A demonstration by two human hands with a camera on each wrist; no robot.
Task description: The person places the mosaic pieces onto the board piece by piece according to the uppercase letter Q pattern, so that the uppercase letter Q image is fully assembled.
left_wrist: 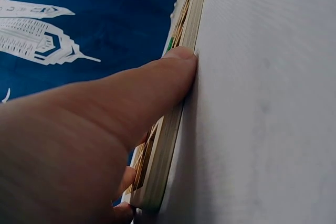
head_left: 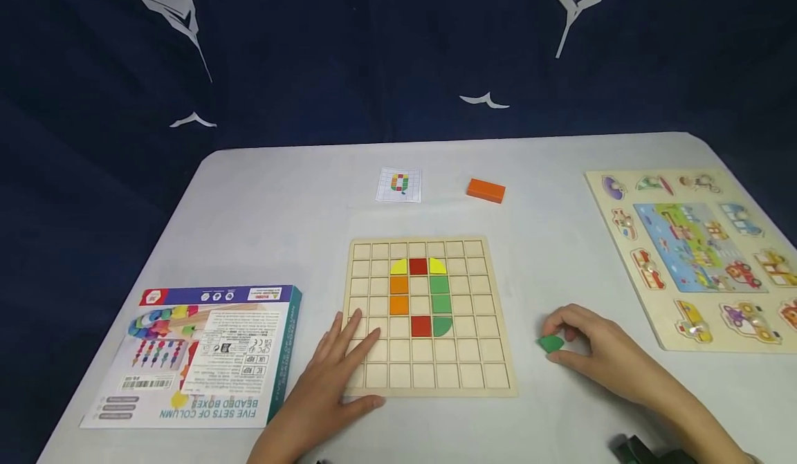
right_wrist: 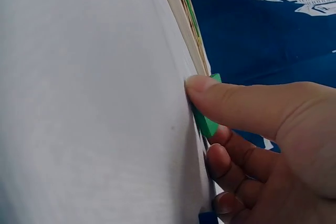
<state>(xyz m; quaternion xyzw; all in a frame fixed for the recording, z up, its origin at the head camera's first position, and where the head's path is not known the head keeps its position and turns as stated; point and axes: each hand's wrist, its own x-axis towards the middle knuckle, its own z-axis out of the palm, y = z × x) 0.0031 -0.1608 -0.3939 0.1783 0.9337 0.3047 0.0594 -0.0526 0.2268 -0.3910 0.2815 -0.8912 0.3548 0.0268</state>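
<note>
A wooden grid board (head_left: 380,374) lies mid-table, with several colored pieces set in its cells as a ring. Yellow quarter-rounds flank a red square (head_left: 418,266) at the top; two orange squares (head_left: 399,294) run down the left. Two green squares (head_left: 440,294) line the right, above a green quarter-round (head_left: 442,326) beside another red square (head_left: 421,326). My left hand (head_left: 333,377) rests with spread fingers on the board's lower left, its thumb at the near edge. Right of the board, my right hand (head_left: 600,350) pinches a green piece (head_left: 551,344) between thumb and fingers, close to the tabletop.
Behind the board lie a small pattern card (head_left: 398,185) and an orange block (head_left: 486,191). A boxed bead set (head_left: 199,360) is at the left. On the right sits a wooden picture puzzle (head_left: 697,256). A dark object (head_left: 647,451) shows at the front edge.
</note>
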